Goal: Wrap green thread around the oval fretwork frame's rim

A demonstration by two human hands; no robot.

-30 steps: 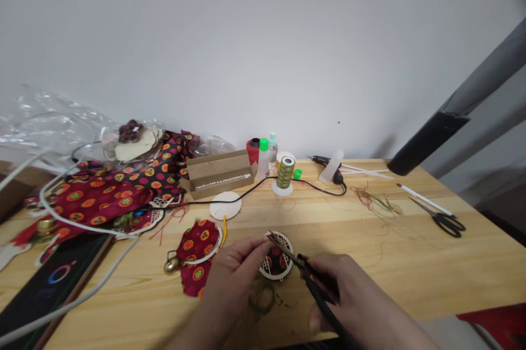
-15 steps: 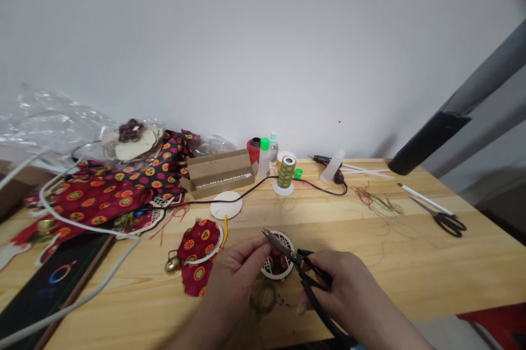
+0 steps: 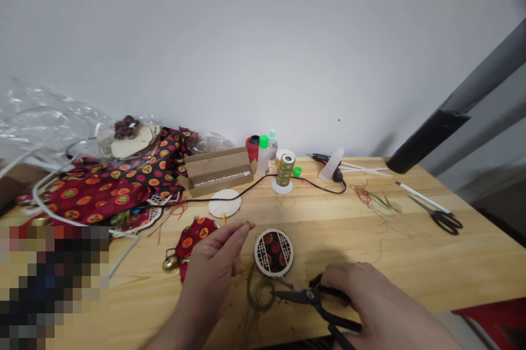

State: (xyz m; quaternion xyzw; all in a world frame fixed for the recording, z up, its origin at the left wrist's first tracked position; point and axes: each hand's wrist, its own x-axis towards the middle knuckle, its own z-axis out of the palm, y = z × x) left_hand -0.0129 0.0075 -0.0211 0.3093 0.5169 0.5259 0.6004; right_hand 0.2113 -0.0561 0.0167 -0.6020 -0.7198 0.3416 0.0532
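Beginning at the far left, you have a heap of patterned cloth (image 3: 110, 195), lying back from your hands, perhaps so that the front of the table (image 3: 349, 240) serves for working. Nearer stands out a red cloth piece (image 3: 192, 237) with a brass bell (image 3: 169, 263) beside it; your left hand (image 3: 216, 259) covers part of this cloth in the view. Your left thumb and forefinger are pressed together on a small piece (image 3: 250, 223), too tiny for me to name, and I judge that its size is the reason for such a fine pinch. This forearm rises from the lower edge, and the hand leans to the right, with its back turned to the camera.

Between your hands, the round ornament (image 3: 274, 253) lies flat on the wood, touched by neither hand. Just below it, a green thread coil (image 3: 259, 294) is near the tips of the black-handled scissors (image 3: 309, 296); whether they touch, I cannot tell. Your right hand (image 3: 364, 290) is closed around their handles, which stand apart, probably so that your fingers can control the blades. This forearm comes from the lower right, knuckles upward, and the scissors point leftward, low over the table.
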